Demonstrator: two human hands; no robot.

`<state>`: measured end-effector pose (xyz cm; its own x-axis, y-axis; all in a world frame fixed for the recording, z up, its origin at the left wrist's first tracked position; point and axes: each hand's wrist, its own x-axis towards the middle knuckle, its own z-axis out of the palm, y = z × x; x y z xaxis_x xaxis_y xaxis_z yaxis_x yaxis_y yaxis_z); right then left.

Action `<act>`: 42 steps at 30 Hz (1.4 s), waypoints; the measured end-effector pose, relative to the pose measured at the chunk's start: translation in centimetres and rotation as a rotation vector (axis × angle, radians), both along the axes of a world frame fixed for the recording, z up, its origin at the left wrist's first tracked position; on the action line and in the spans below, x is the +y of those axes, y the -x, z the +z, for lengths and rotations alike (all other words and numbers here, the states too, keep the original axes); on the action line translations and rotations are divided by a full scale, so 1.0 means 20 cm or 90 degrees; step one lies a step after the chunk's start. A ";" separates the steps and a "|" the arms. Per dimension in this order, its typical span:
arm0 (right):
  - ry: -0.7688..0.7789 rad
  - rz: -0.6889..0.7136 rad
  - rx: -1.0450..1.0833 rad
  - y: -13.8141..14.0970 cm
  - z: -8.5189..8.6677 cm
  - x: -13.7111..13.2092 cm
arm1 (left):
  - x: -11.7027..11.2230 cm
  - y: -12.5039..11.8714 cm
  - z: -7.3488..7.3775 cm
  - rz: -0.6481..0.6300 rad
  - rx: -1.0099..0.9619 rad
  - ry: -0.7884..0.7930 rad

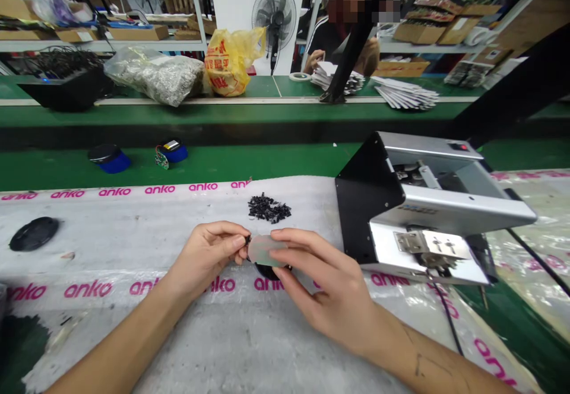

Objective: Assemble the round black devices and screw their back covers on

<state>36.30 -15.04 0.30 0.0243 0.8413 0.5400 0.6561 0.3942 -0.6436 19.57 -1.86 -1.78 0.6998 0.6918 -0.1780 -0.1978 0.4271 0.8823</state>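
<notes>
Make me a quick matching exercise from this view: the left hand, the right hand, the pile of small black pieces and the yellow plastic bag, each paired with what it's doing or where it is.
Things:
1. Left hand
2. Right hand
3. Pile of small black pieces
4. Yellow plastic bag

Places and states:
A. On the far green bench
B. Fingers laid over a pale translucent disc
C. Pinching a small black piece
D. On the anko-printed plastic sheet

Pairs: 1-C, 2-B, 3-D, 4-A.
</notes>
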 end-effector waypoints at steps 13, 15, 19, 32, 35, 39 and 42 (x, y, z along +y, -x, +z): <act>0.028 0.031 -0.163 -0.04 0.03 0.00 | -0.08 0.01 0.07 0.077 0.112 -0.279; 0.061 0.047 -0.165 -0.04 0.03 0.01 | -0.10 0.01 0.08 0.081 0.110 -0.252; 0.113 0.049 -0.092 -0.06 0.03 0.03 | -0.09 0.01 0.06 0.111 0.072 -0.279; 0.261 0.025 0.039 -0.04 0.11 0.00 | -0.07 -0.01 -0.01 -0.111 0.215 -0.640; 0.304 0.021 0.118 -0.05 0.10 0.01 | -0.06 -0.01 -0.01 -0.093 0.213 -0.649; 0.324 0.049 0.161 -0.07 0.09 0.02 | -0.06 -0.01 -0.02 -0.075 0.224 -0.582; 0.317 0.067 0.169 -0.06 0.10 0.03 | -0.05 -0.01 -0.01 -0.102 0.218 -0.474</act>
<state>37.49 -14.41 2.23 0.0070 0.9978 0.0653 0.4207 0.0563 -0.9055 19.68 -2.94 -1.91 0.7900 0.6096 0.0656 0.1459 -0.2909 0.9456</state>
